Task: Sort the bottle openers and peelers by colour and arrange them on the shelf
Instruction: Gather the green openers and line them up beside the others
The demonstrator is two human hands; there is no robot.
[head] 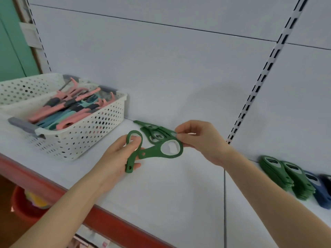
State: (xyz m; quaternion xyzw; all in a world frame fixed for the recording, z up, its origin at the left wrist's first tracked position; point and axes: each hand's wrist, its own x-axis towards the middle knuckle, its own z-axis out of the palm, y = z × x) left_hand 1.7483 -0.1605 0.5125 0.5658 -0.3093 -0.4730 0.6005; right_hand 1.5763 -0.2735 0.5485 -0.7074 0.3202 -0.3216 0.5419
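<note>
Right hand [200, 140] pinches green opener [152, 151] head, handle pointing left; left hand [116, 156] grips second opener [129, 168]; green pile [146, 130] just behind.

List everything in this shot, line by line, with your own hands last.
basket: one, white with grey handles, left on the shelf
peelers and openers: many, pink, teal and dark, heaped in the basket
loose bottle openers: about three, green, on the shelf against the back panel
upright bottle opener: one, green, held above the shelf
flat bottle opener: one, green, held beside it
green stacks: two, far right on the shelf
blue stack: one, right of the green stacks
shelf: one, white with a red front edge
bucket: one, red, below the shelf on the left
left hand: grips the upright bottle opener
right hand: pinches the flat bottle opener's ring
</note>
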